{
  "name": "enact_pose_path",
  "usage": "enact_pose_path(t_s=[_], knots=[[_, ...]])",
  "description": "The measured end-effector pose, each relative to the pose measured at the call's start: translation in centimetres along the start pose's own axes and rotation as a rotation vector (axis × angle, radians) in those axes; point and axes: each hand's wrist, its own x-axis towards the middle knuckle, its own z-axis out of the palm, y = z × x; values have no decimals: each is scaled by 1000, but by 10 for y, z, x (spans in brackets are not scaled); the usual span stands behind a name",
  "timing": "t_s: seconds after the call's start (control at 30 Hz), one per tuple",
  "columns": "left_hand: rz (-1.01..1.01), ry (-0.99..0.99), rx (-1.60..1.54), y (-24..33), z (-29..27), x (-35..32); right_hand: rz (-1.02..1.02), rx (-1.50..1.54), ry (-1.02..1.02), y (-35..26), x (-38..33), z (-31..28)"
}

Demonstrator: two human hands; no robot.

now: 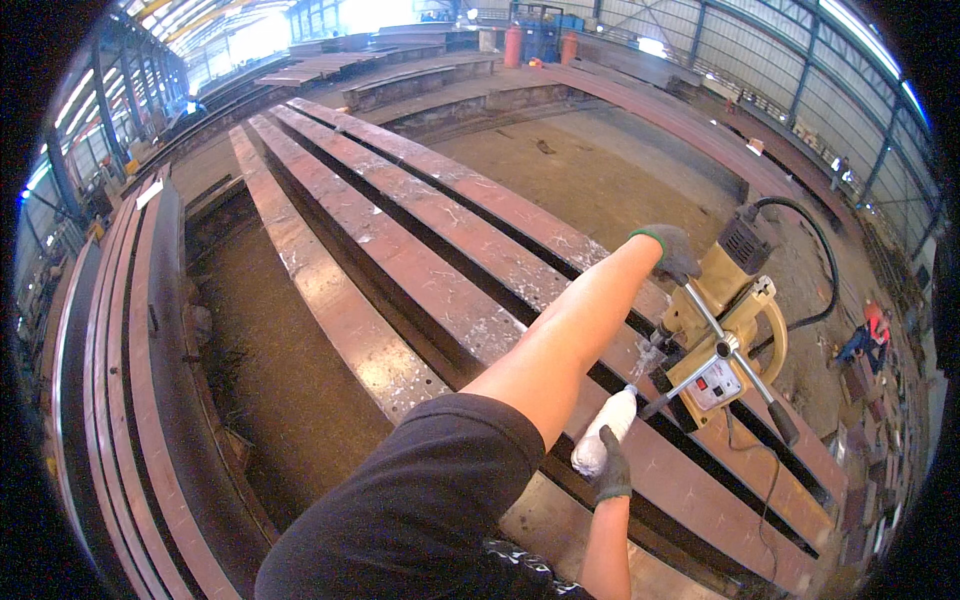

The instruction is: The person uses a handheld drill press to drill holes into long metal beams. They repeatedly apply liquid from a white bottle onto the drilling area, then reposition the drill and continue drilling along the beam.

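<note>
A yellow magnetic drill [728,322] stands on a long rust-brown steel beam [430,270]. My left hand [672,252], in a dark grey glove with a green cuff, reaches out straight-armed and grips one spoke of the drill's feed handle [705,310]. Lower down, my gloved right hand [612,468] holds a white plastic squeeze bottle [606,432], its nozzle pointing up toward the drill bit area [652,358]. The bit itself is mostly hidden behind my arm and the bottle tip.
Several parallel steel beams run away to the upper left with dark gaps between them. A black cable [815,260] loops from the drill's top. A person in orange [872,328] crouches at the right by scrap pieces. Red gas cylinders [512,45] stand far back.
</note>
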Motion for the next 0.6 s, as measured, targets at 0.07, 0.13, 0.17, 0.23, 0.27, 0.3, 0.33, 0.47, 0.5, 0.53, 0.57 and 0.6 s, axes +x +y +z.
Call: enact_pose_path(t_s=[0.07,0.13,0.17,0.23,0.27,0.3,0.33,0.47,0.5,0.53,0.57,0.6], knots=[[3,-1,6,-6,2,6,4,14,-19,2,2,0],[10,3,10,-3,4,8,-2,3,-17,3,8,-7],[20,0,1,-1,4,8,-7,6,-14,5,11,-11],[28,0,-14,-4,4,7,-8,7,-19,4,9,-8],[19,7,-19,-4,4,6,1,12,-10,4,9,-6],[12,13,-25,-4,4,5,9,18,1,3,7,-4],[4,19,-31,-4,5,5,17,23,11,2,6,-3],[20,22,-46,-4,4,3,17,2,23,4,11,-8],[6,17,-54,-3,3,2,7,-11,25,4,12,-9],[-8,13,-62,-1,3,1,-2,-23,27,5,12,-10],[-6,10,-52,0,2,0,-7,-24,31,5,13,-11],[-6,9,-41,-1,2,0,-10,-26,32,5,12,-9]])
